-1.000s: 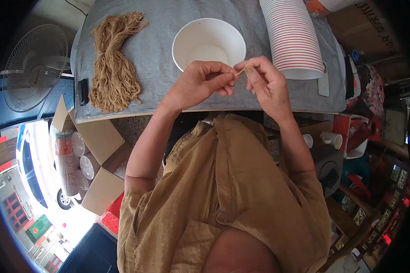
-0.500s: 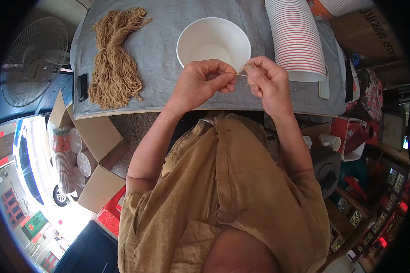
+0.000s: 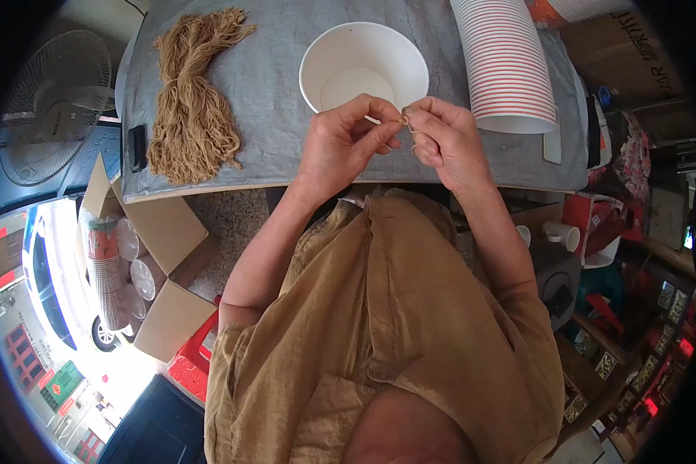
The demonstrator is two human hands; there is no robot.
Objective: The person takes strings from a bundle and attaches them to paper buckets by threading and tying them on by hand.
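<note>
My left hand [image 3: 340, 143] and my right hand [image 3: 450, 143] meet over the near rim of a white paper tub [image 3: 325, 66]. Thumb and forefinger of each are pinched together on a short piece of thin tan string [image 3: 412, 130], which makes a small loop between the fingertips. Part of the string is hidden by the fingers. Inside, the tub shows nothing but its bare bottom. A bundle of tan string [image 3: 193, 116], gathered at its middle, lies on the table to the left. On the right lies a long stack of nested white tubs [image 3: 510, 69] with red rims.
The table has a grey cloth cover [image 3: 267, 100], with a small black object [image 3: 138, 148] at its left edge. Below on the left stands an open cardboard box [image 3: 162, 232] beside stacked cups [image 3: 108, 271]. A fan [image 3: 54, 108] is at far left; a white mug [image 3: 562, 235] sits low right.
My hands have drawn closer together, and the string between them now curls into a small loop instead of running nearly straight. The tub and the string bundle stay in place.
</note>
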